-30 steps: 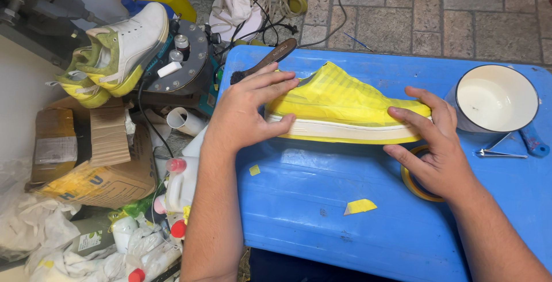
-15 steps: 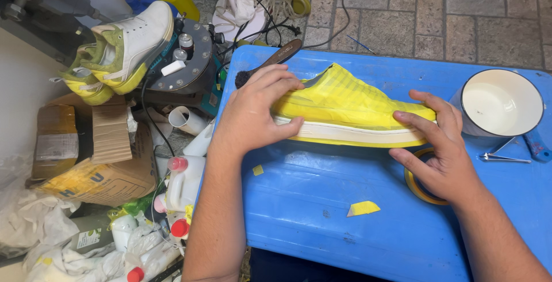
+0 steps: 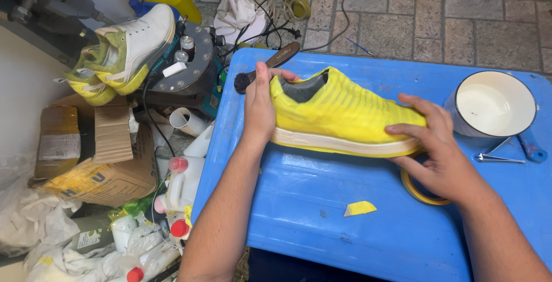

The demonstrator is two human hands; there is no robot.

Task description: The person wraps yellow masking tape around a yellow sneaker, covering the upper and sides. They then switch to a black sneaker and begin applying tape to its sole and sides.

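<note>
You look down on a blue plastic table [image 3: 322, 224] filling the lower right of the frame. Grey stone paving [image 3: 437, 11] runs across the top. At the left edge a pale wall [image 3: 23, 80] rises above torn cardboard [image 3: 109, 138] and crumpled white bags [image 3: 29, 224].

Both forearms are bare to the frame edge, with no sleeves, gloves or rings showing.

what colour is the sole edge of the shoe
Off-white, under the yellow-covered shoe, in the head view.
</note>
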